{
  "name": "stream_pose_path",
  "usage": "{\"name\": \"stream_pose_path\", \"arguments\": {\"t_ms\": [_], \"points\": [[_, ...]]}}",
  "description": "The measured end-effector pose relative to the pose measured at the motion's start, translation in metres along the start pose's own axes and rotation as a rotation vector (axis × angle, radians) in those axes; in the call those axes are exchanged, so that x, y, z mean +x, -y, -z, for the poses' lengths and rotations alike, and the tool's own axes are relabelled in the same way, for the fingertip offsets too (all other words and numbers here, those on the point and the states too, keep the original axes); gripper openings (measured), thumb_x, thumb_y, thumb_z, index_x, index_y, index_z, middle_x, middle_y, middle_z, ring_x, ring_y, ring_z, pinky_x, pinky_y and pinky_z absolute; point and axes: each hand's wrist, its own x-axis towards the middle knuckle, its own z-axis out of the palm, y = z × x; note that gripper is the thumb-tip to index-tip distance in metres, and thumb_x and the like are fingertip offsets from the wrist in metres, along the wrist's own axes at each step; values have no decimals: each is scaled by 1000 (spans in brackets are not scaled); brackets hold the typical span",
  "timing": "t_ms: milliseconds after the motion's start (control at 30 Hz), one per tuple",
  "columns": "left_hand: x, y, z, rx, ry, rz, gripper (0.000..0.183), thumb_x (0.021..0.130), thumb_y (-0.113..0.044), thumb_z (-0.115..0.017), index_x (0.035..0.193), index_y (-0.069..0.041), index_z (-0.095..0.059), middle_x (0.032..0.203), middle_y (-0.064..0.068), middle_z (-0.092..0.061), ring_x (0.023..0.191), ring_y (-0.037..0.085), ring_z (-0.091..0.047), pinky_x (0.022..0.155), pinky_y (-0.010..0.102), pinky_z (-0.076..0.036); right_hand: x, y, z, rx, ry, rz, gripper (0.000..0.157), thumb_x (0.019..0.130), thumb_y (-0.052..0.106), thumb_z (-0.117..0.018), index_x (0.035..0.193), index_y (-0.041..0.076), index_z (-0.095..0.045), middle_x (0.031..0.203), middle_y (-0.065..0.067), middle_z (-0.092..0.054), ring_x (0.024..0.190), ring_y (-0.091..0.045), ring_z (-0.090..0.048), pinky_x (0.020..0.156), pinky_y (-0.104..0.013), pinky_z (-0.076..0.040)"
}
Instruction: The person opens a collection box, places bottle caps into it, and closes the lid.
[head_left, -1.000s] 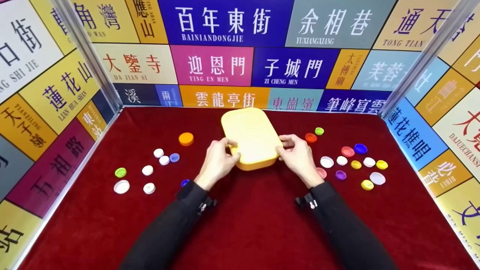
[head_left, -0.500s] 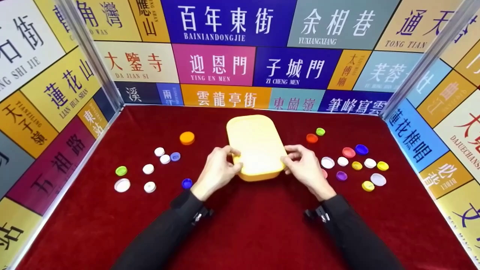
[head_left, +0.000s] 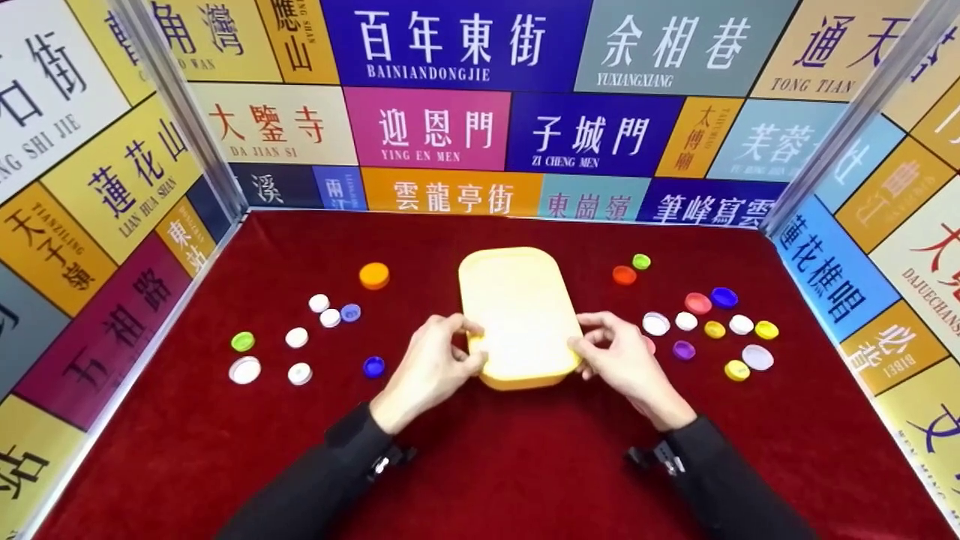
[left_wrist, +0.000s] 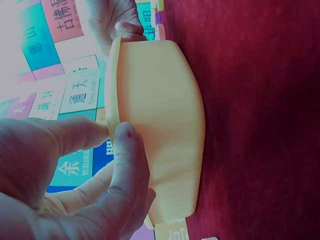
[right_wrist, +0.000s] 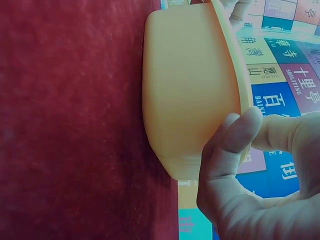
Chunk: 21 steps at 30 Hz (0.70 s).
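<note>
Edging farther from the lettered back wall (head_left: 431,131), the yellow box (head_left: 517,315) is occupying the worktop's (head_left: 510,465) middle, left hand (head_left: 431,364) and right hand (head_left: 626,364) each pinching its rim (left_wrist: 113,85). Drawing it closer seems to be the step; next is probably calling for level handling. Wrist views are revealing deep walls (left_wrist: 160,90) that the head view is mostly hiding.

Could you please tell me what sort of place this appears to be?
It is probably a booth or staged tabletop set: a red cloth-covered work surface, walls printed with colourful blocks of Chinese characters, and metal corner posts framing it.
</note>
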Motion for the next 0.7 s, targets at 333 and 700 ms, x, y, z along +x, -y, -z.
{"name": "stream_pose_path", "arguments": {"t_ms": [333,700], "points": [[-17,-4,0,33,18,-66,28,102,-21,-89,127,-12,-80,125,7,-79,82,8,-74,90,27,-61,-14,-2,6,-44,36,6,51,107,13,-80,152,-6,-66,93,-11,-77,63,-15,-71,62,-30,-67],[16,-1,7,137,-51,-45,50,104,-25,-87,147,-4,-71,132,25,-64,92,25,-68,86,39,-65,-28,4,2,-22,57,-43,60,110,20,-80,159,-5,-56,96,-12,-74,69,-20,-78,65,-34,-71]]}}
